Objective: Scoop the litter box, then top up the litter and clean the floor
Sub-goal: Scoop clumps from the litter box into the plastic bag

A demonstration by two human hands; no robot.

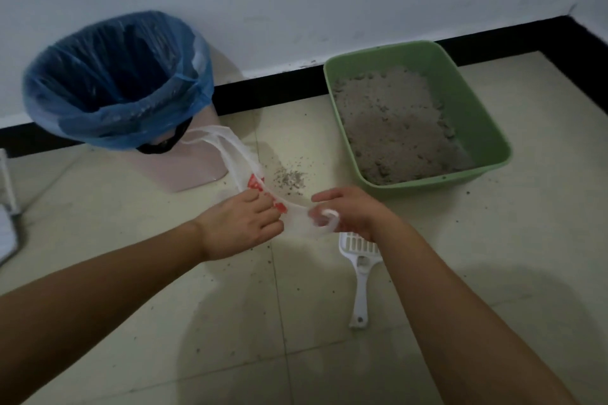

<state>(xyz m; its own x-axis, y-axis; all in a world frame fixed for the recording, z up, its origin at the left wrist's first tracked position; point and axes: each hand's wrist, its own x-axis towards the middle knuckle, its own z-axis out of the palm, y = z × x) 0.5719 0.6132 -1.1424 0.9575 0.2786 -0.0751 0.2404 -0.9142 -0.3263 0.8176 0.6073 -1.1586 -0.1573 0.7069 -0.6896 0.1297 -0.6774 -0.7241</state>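
had both hands on a thin white plastic bag [243, 161] with red print, low over the tiled floor [493, 256], about mid-shot. gripped the printed part with the left hand [241, 223], fingers curled down and bunched close together on the plastic, thumb tucked out of sight. held the other end with the right hand [348, 212], fingers curled round a twisted loop of the bag, forefinger poking out a bit toward the left hand. had the bag pulled fairly taut between the two, handles trailing away up to the side of the pink bin [197, 168]. found that bin on the left by the wall, with a blue liner [115, 76] folded over its rim and something black hanging out underneath. saw the green litter box [487, 128] on the floor to the right, up against the black baseboard [273, 89], with lumpy grey litter [394, 128] covering the bottom. spotted a small grey spill [289, 179] on the tiles between bin and box, just past the bag, plus loose specks scattered all around. left the white scoop [360, 273] flat on the floor just under the right wrist, slotted head partly hidden by it, handle pointing back toward the camera, neither hand touching it. couldn't make out the white thing [8, 223] at the far left edge.
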